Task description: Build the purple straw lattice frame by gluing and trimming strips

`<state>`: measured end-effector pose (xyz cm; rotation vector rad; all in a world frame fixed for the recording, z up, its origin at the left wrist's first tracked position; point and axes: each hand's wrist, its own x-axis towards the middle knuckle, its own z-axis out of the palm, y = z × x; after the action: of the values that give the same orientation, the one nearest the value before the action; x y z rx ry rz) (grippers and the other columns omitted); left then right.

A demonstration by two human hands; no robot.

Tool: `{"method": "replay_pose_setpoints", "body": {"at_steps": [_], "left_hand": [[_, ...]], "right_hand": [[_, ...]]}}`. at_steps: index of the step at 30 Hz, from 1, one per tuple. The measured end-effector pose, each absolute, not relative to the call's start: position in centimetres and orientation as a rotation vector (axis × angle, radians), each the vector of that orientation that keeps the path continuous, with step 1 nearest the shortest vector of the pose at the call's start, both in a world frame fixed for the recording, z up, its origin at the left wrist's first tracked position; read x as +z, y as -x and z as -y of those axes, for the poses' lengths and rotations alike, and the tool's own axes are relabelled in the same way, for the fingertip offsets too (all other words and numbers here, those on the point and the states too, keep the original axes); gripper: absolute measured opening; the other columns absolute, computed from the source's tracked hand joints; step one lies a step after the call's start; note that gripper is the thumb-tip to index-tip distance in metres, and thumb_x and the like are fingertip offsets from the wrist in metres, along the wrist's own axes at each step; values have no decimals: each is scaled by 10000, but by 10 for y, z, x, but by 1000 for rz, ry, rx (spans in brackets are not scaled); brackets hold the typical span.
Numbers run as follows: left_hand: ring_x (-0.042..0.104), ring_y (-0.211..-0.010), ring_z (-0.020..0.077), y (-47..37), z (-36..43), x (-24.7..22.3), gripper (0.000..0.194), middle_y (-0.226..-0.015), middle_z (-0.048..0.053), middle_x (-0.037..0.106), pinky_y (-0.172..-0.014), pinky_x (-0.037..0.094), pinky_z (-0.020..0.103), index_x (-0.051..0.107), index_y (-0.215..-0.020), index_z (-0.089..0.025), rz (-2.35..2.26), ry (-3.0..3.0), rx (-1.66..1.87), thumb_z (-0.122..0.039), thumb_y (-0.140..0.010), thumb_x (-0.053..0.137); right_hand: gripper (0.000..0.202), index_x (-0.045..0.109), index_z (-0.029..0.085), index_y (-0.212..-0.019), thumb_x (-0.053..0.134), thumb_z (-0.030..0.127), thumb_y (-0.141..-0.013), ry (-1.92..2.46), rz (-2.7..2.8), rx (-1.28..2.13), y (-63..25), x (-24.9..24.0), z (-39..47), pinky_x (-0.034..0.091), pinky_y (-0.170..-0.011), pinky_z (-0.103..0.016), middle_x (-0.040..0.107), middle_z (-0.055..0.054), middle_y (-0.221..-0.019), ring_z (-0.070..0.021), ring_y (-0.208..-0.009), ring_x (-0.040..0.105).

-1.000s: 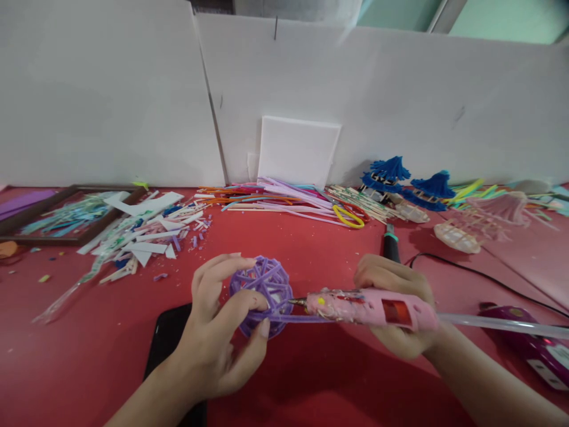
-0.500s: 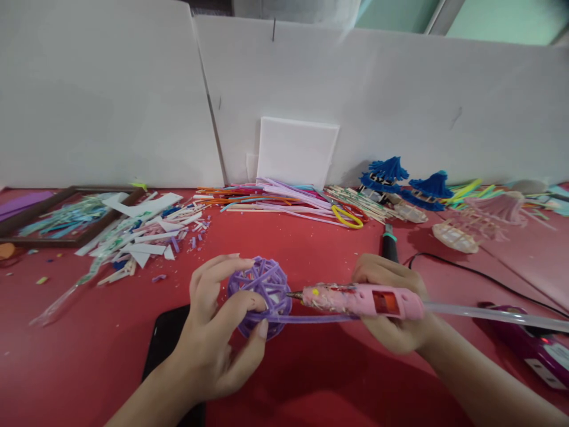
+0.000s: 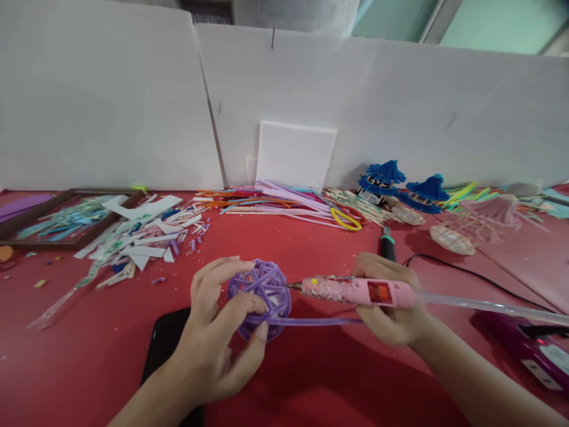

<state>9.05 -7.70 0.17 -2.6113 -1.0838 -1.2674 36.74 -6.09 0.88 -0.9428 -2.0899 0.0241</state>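
My left hand (image 3: 226, 323) grips a purple openwork ball (image 3: 267, 279) made of crossing strips, fingers round its left side. A loose purple strip (image 3: 320, 322) runs from the ball's lower part toward the right, its far end meeting my right hand (image 3: 386, 320). That hand is closed round a pink glue gun (image 3: 347, 290), whose metal nozzle points left at the ball's right side. Whether the nozzle touches the ball I cannot tell. A clear glue stick (image 3: 480, 303) sticks out of the gun's back. How the right fingers hold the strip is hidden.
A black phone (image 3: 162, 344) lies under my left wrist. Beyond are paper scraps (image 3: 146, 249), coloured strips (image 3: 275, 201), yellow-handled scissors (image 3: 347, 219) and a cutter (image 3: 387, 244). Blue-roofed models (image 3: 384, 178) stand at back right. A magenta power strip (image 3: 524, 350) and black cable (image 3: 471, 274) lie right.
My right hand and the glue gun have shifted slightly left and up, the gun now nearly level. The left hand and ball are almost still. The view has tilted a little.
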Motion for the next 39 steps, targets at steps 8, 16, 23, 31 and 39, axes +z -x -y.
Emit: {"method": "replay_pose_setpoints", "body": {"at_steps": [8, 16, 23, 31, 39], "left_hand": [[455, -1199, 335, -91, 77, 3, 193, -1274, 121, 451, -1008, 392, 551, 554, -917, -208, 1091, 2588, -1255, -91, -766, 576], [464, -1184, 328, -91, 78, 5, 177, -1271, 128, 460, -999, 380, 536, 556, -907, -202, 1090, 2578, -1245, -90, -771, 573], [479, -1182, 331, -92, 77, 4, 161, -1261, 128, 483, -1002, 388, 527, 585, -903, -203, 1093, 2568, -1260, -106, -774, 578], [483, -1181, 330, -91, 76, 2, 165, -1273, 122, 481, -992, 401, 545, 583, -922, -218, 1081, 2549, -1239, -127, -784, 591], [467, -1195, 328, -91, 76, 1, 170, -1283, 107, 471, -995, 408, 542, 576, -920, -237, 1107, 2556, -1206, -124, -795, 591]], "right_hand": [[157, 391, 224, -621, 474, 128, -713, 952, 2039, 100, -363, 13, 60, 240, -424, -232, 406, 45, -544, -92, -436, 353], [136, 350, 240, -577, 450, 252, -669, 1262, 1934, 249, -369, 5, 49, 317, -504, -262, 430, 26, -546, -131, -506, 429], [137, 375, 249, -643, 478, 292, -721, 1820, 1804, 390, -390, -20, 17, 319, -475, -246, 525, 31, -544, -139, -493, 471], [69, 571, 187, -777, 506, 189, -756, 1791, 1901, 302, -384, -27, 18, 474, -795, -381, 686, -135, -876, -278, -878, 642], [206, 577, 204, -1136, 563, 245, -935, 912, 2266, 454, -357, 33, 70, 522, -765, -272, 695, -59, -969, -166, -871, 651]]}}
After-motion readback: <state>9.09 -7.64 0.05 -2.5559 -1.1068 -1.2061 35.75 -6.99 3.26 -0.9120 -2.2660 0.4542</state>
